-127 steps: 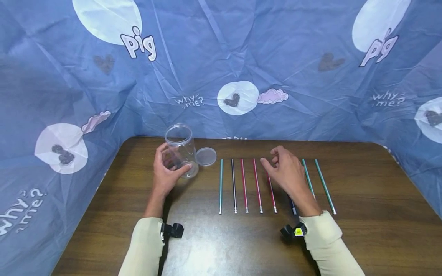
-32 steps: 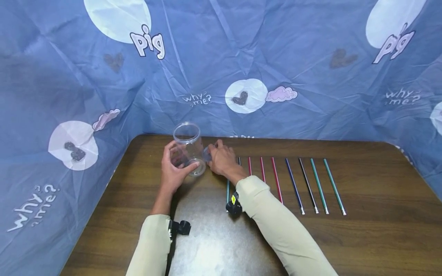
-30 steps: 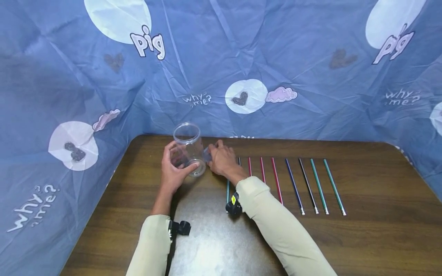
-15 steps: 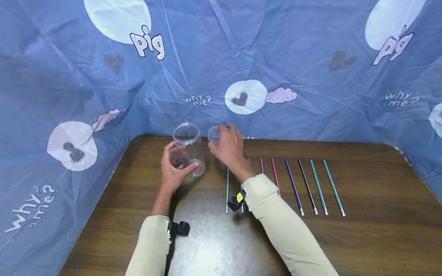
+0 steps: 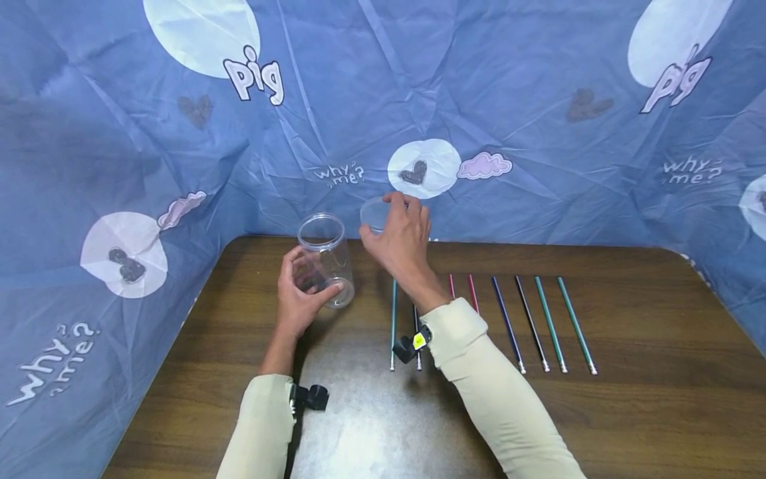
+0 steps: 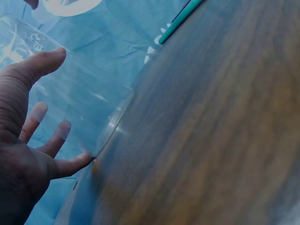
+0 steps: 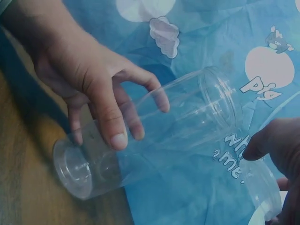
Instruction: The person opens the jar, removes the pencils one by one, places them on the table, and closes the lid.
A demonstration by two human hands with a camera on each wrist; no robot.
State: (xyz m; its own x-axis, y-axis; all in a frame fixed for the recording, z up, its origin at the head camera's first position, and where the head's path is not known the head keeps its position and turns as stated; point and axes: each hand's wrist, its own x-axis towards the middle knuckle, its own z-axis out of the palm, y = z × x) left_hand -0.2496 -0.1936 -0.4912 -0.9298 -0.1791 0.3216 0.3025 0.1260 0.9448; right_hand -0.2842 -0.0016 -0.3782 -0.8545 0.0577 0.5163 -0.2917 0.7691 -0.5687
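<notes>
A clear plastic jar (image 5: 334, 266) stands upright and uncapped on the table. My left hand (image 5: 297, 289) grips it low on its left side, thumb across the front and fingers behind. In the right wrist view the jar (image 7: 154, 136) looks see-through, with nothing inside. My right hand (image 5: 402, 243) pinches a round clear lid (image 5: 374, 214) by its edge, raised above the table and to the right of the jar's rim. The lid (image 7: 263, 187) is apart from the jar in the right wrist view.
Several pencils lie in a row on the wooden table (image 5: 359, 426), among them a teal pencil (image 5: 393, 326), a blue pencil (image 5: 509, 326) and a green pencil (image 5: 577, 326). My right forearm covers some of them. A blue printed cloth (image 5: 335, 100) hangs behind and at both sides.
My right hand has gone from above the pencils to the lid, taken hold of it and lifted it off the table. My left hand has stayed on the jar.
</notes>
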